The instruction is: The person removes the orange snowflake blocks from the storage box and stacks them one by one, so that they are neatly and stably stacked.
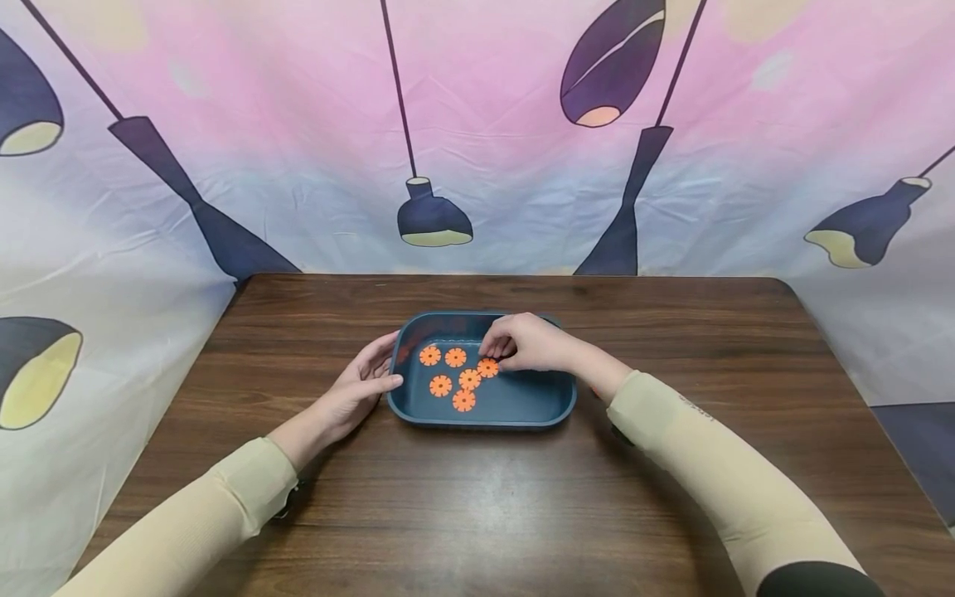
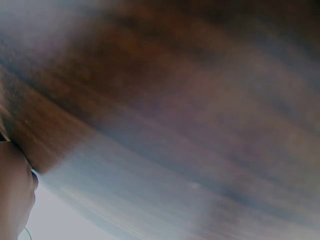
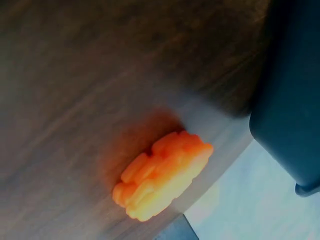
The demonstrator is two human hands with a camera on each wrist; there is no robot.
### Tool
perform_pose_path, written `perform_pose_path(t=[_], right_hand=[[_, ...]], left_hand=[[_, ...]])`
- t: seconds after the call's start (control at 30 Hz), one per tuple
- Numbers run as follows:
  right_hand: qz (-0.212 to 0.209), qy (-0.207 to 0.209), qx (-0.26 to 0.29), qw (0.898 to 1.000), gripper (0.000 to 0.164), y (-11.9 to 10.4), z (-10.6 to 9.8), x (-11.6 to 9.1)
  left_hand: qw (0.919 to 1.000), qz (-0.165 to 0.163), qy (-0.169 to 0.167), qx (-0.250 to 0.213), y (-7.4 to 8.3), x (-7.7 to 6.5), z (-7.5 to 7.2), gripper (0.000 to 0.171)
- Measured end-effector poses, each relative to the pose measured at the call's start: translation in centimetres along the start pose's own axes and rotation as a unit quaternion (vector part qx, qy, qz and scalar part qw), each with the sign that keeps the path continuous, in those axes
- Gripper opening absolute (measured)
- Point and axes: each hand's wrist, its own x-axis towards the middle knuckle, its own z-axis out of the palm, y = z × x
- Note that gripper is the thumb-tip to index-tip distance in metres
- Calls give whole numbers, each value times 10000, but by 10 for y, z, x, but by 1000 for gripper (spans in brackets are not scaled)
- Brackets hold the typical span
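Pale cream fabric sleeves (image 1: 719, 468) are filling the near left and near right of my head feed, a left hand (image 1: 358, 394) and a right hand (image 1: 533, 342) showing beyond them. Remotely, I'm seeing the left fingers and thumb clamping the left end of a dark blue-green, rounded rectangular tray (image 1: 522, 406). 6 orange, notched flower-like discs (image 1: 440, 385) are lying inside. The right fingers are bending over the rightmost disc (image 1: 487, 370); I can't tell whether they're pinching it. Another orange, lumpy piece (image 3: 162, 175) is lying outside, right of the tray, on a dark brown wood-grain table (image 1: 448, 514).

I'm worrying that a sideways drag of those fingertips could be shoving neighbouring discs askew, a tug from the left could be sliding the tray, and a dipping right forearm could be nudging the loose piece.

Light is shining off the table's near middle. Beyond, a wrinkled pink-and-blue cloth backdrop (image 1: 298, 166) is hanging, bearing dark printed lamps (image 1: 435, 217).
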Motion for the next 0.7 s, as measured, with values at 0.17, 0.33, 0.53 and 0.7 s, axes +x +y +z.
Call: perform_pose_path(t=[0.17, 0.33, 0.53, 0.7], right_hand=[[-185, -87, -240, 9995, 30, 1, 5, 4], [-238, -217, -314, 9990, 32, 1, 7, 7], [-204, -387, -374, 9983, 35, 1, 11, 10], [-216, -370, -455, 9980, 34, 1, 12, 11]], left_hand=[[10000, 22, -18, -62, 0, -1, 0, 75], [10000, 50, -14, -56, 0, -1, 0, 74], [10000, 18, -6, -49, 0, -1, 0, 75], [10000, 19, -24, -28, 1, 0, 1, 74]])
